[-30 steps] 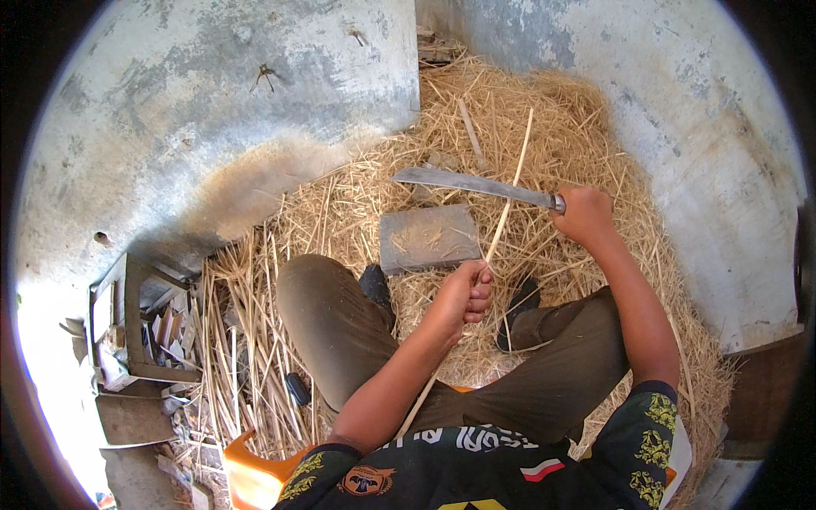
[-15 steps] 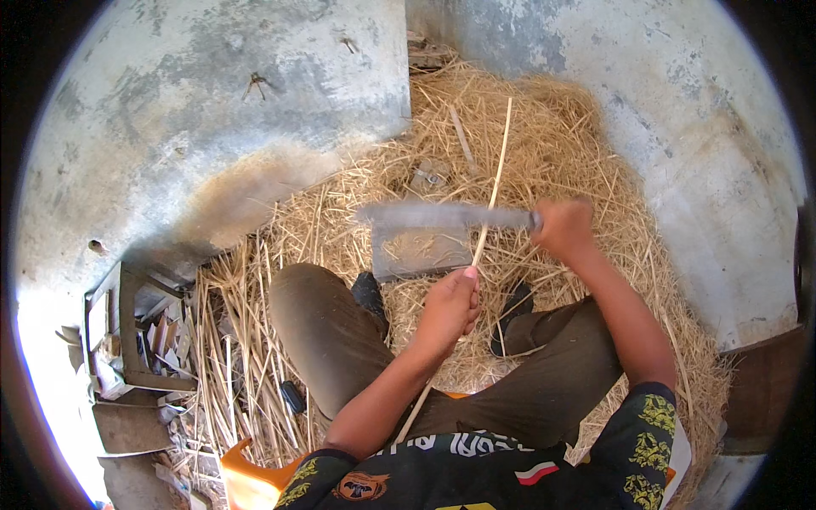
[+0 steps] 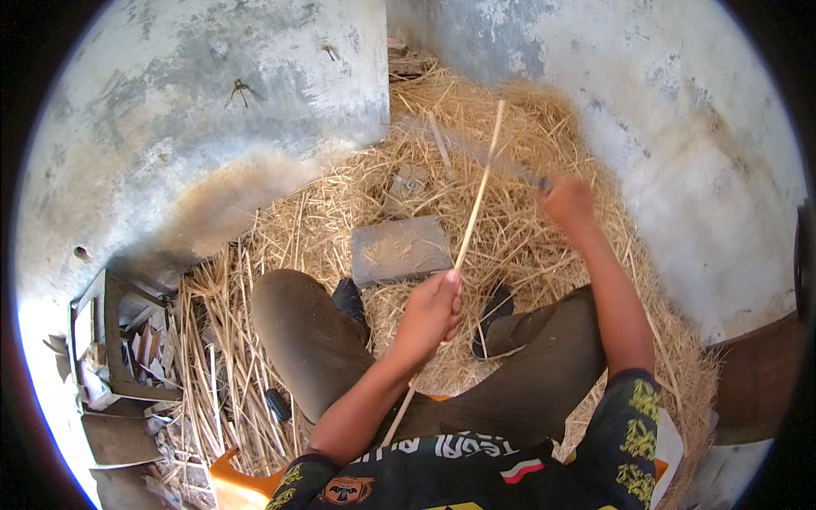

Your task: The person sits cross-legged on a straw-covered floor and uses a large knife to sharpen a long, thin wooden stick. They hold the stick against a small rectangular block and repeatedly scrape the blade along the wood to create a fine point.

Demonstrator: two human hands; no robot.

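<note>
Fingers, left: your left hand (image 3: 433,310) has its fingers (image 3: 450,297) clenched round a long pale cane strip (image 3: 476,195), gripped low on its length.
Fingers, right: your right hand (image 3: 565,200) is closed on the handle of a long blade (image 3: 476,149); the blade is motion-blurred, so its edge is hard to make out.
Cane strip: it rises from your left fist, tilted slightly right, its upper end over the straw; its lower end runs down past your forearm toward your lap.
Blade: it reaches left and up from your right fist and crosses the strip near its upper part; whether they touch, you cannot tell.
Block: a flat grey stone block (image 3: 399,251) lies on the straw just above your knees, near your left hand.
Edges: concrete walls (image 3: 212,110) close in on the left and right, meeting at a corner above the straw pile (image 3: 527,246).
Open room: only the straw bed between the walls.
Clutter: a small wooden frame with scraps (image 3: 119,340) sits at your left.
Arms: left forearm comes up from centre bottom; right arm extends straight out, up and right.
</note>
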